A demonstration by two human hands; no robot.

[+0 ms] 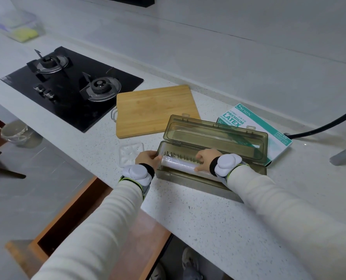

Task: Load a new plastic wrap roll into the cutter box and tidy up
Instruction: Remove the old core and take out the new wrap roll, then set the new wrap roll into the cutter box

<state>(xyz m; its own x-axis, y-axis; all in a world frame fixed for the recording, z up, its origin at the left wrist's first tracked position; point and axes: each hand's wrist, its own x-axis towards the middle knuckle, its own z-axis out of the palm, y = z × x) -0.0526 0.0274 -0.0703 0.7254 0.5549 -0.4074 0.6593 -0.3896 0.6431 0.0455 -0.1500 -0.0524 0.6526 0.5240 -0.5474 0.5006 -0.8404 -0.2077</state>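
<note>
Seating the roll [180, 163] in the open box [198, 181] on the surface [208, 219], my right hand [205, 158] has its grip round the middle and my left hand [146, 158] pinches the end. Set down skewed, the film could snag the teeth [178, 156].

Open countertop [208, 219] runs from the near wall of the cutter box [188, 179] to the counter edge, crossed only by two forearms [111, 219], and continues rightwards to a grey object [345, 155] at the frame edge. Behind the box its raised lid [214, 136] forms a barrier, backed by a glove carton [255, 124], with a cutting board [156, 110] at its far left corner and a clear tray [130, 153] just beside its left end. In the trough, the left hand [146, 157], right hand [205, 158] and plastic wrap roll [178, 164] fill the left half; the far right end lies open from above.
</note>
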